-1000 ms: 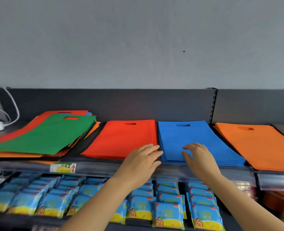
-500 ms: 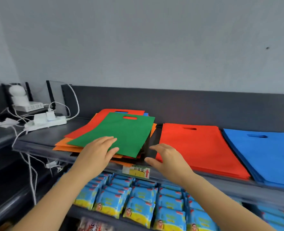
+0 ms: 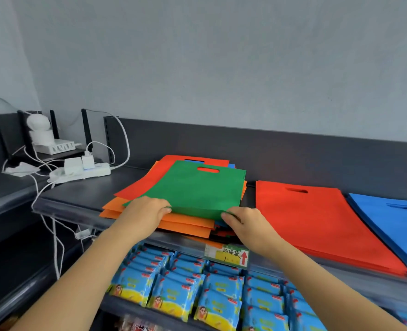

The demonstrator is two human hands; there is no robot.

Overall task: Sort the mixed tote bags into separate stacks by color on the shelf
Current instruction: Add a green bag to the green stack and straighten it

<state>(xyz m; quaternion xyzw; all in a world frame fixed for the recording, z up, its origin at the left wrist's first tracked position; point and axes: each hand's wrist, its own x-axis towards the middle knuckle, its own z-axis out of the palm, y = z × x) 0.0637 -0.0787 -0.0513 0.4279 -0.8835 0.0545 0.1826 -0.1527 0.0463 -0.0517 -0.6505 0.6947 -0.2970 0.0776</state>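
Observation:
A mixed stack of tote bags [image 3: 150, 187] lies on the dark shelf [image 3: 83, 199], with a green bag [image 3: 197, 189] on top and red, orange and blue ones beneath. My left hand [image 3: 141, 215] pinches the green bag's near left corner. My right hand [image 3: 243, 219] pinches its near right edge, which is slightly lifted. To the right lie a sorted red stack [image 3: 317, 220] and a sorted blue stack [image 3: 398, 225].
A white power strip [image 3: 80, 173] with plugs and cables sits at the shelf's left end, with a router [image 3: 54, 145] behind it. A lower shelf holds rows of blue snack packets [image 3: 197, 287]. A price label [image 3: 226, 255] hangs on the shelf's front edge.
The view swung left from the blue stack to the mixed stack. Both hands moved onto the green bag's near edge and took hold of it.

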